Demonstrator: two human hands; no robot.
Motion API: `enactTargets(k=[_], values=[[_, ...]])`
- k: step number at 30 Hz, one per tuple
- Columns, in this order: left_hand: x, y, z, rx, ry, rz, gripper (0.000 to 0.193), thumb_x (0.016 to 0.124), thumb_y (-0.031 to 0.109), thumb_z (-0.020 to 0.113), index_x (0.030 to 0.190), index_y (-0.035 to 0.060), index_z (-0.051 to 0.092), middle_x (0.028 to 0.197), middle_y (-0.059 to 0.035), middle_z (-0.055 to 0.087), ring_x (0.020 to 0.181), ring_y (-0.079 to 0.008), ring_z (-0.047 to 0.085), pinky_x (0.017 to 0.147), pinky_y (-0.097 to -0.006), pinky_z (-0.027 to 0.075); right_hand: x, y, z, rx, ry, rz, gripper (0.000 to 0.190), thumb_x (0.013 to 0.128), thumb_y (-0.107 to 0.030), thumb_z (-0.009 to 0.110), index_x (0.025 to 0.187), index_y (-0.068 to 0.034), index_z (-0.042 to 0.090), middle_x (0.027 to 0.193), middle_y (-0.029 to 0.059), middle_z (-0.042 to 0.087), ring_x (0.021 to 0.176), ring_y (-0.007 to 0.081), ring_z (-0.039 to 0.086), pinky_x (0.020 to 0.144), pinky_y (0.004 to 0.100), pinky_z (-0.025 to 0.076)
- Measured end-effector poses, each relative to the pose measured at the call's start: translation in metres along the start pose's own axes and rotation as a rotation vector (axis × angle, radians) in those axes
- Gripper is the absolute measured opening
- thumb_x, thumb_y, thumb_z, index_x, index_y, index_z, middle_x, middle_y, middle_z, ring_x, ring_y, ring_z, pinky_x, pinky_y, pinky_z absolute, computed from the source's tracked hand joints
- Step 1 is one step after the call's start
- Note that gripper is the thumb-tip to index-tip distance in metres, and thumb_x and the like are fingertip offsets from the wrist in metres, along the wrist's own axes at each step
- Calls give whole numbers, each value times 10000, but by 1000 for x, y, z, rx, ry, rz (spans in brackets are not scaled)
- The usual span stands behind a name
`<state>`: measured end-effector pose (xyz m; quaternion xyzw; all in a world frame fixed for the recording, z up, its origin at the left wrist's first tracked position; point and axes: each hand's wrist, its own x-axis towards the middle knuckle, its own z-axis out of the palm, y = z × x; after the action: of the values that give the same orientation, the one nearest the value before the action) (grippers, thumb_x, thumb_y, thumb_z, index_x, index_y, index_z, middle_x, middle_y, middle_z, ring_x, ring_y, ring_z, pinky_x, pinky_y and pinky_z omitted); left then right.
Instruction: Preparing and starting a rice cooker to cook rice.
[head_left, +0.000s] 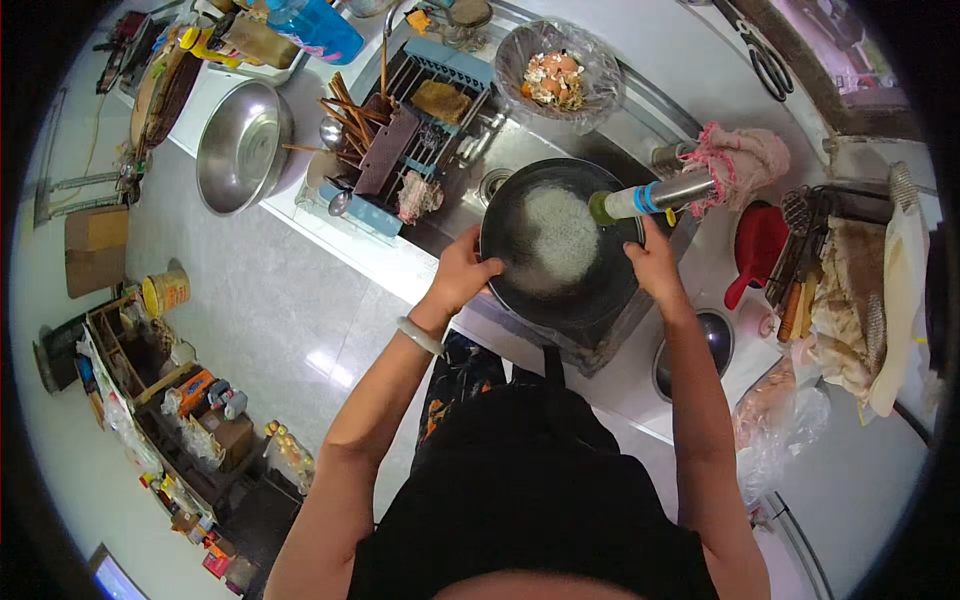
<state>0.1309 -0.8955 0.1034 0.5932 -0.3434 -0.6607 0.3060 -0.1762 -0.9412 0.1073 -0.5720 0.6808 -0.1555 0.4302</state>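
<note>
A black wok (517, 217) is held over the sink by its two sides. My left hand (465, 270) grips the left rim, thumb on top. On the right side my right hand (654, 259) holds the wok near its rim. Whitish, foamy-looking water lies in the wok's middle. Above the wok's right part ends the tap (675, 193), a metal spout with a pale sleeve, blue bands and a green tip. A pink and white cloth (742, 161) hangs over the tap. Whether water is running cannot be told.
Left of the sink (517, 146) stand a blue dish rack (364, 208) with chopsticks and spoons, and a steel bowl (244, 150). Behind it is a plastic-lined bowl (607, 71) of eggshells and scraps. At right are a red scoop (757, 244), a dark bowl (716, 341) and utensils.
</note>
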Motion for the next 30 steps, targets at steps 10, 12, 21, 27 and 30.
enactTargets(k=[10,12,21,27,30], values=[[-10,6,-21,50,-62,-76,572,706,81,654,1247,-2,484,929,-87,622,666,-128,593,465,-235,474,-18,5,13,-6,-1,-138,479,772,-74,570,1235,-21,460,1052,242,604,1012,407,571,861,421,437],[-6,0,-24,106,-44,-105,587,705,84,645,1264,11,479,935,-81,623,674,-127,599,473,-234,485,-9,-2,12,-85,-27,-55,493,765,-58,563,1244,-9,456,1093,245,588,1042,398,562,890,402,425],[-18,-3,17,-31,-39,15,611,709,95,635,1293,36,465,894,-120,634,668,-167,613,486,-298,507,-26,-5,-20,-51,-7,-48,545,762,7,539,1296,2,429,1111,176,589,1052,260,561,932,324,397],[-21,-16,-3,-61,-74,-97,598,709,50,632,1278,0,453,876,-82,627,640,-128,589,476,-248,482,-20,23,4,-1,-39,-143,522,760,-32,560,1269,-7,447,1105,221,596,1075,364,561,923,380,410],[-20,-16,2,-80,-25,-86,600,690,93,655,1262,25,484,834,-86,625,626,-158,610,472,-278,522,-7,24,-1,-70,-46,-135,510,767,-17,573,1260,24,449,1122,233,591,1077,358,563,909,381,422]])
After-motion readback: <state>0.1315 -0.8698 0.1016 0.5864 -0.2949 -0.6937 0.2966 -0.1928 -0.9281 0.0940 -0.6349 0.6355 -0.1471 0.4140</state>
